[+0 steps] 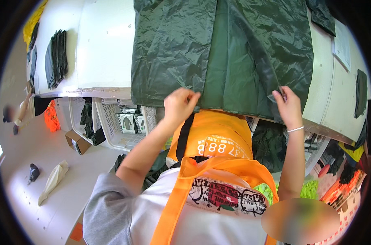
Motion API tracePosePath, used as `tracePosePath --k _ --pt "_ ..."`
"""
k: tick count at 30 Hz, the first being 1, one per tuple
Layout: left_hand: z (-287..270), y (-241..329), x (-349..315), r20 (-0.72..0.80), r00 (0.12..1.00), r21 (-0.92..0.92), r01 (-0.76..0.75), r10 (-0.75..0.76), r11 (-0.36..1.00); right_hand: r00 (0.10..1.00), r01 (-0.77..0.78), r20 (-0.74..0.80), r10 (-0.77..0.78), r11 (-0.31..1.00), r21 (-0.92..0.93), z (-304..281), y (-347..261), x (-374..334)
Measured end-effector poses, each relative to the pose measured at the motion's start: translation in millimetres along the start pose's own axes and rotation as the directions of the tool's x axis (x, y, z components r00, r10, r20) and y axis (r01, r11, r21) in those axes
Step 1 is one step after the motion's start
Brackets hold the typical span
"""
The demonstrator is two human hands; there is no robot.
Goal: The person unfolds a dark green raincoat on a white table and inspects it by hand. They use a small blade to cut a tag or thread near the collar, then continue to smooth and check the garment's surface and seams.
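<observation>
A dark green, shiny raincoat (pixel 173 49) lies spread over the white table, its front parted so the duller inner side shows. Its lower edge hangs a little past the table's near edge. My left hand (pixel 180 107) is closed at the lower corner of the left front panel, thumb and fingers pinched together on the fabric. On the other side, my right hand (pixel 290 108) pinches the free edge of the right front panel, which is partly lifted and folded over. I wear an orange apron (pixel 220 130), which touches the table edge below the raincoat.
The white table (pixel 104 45) holds a stack of folded dark garments (pixel 57 59) at the left and a dark folded piece (pixel 361 94) at the right. Under it stand white plastic baskets (pixel 126 141) with packages. A cardboard box (pixel 77 142) sits on the floor; another person (pixel 25 108) is far left.
</observation>
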State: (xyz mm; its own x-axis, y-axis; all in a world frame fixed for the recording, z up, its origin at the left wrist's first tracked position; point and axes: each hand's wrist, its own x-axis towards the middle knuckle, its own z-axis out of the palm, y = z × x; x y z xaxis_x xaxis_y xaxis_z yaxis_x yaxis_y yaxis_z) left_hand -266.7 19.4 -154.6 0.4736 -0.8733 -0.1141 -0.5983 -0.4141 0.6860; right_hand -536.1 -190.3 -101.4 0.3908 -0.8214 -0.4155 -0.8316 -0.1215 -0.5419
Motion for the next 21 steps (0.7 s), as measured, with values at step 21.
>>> tracePosePath --k 21 --pt "30.7 -0.4 -16.2 -0.073 0.944 -0.352 0.277 -0.321 0.894 0.685 0.725 0.084 -0.723 0.667 -0.172 153.8 -81.0 -5.1"
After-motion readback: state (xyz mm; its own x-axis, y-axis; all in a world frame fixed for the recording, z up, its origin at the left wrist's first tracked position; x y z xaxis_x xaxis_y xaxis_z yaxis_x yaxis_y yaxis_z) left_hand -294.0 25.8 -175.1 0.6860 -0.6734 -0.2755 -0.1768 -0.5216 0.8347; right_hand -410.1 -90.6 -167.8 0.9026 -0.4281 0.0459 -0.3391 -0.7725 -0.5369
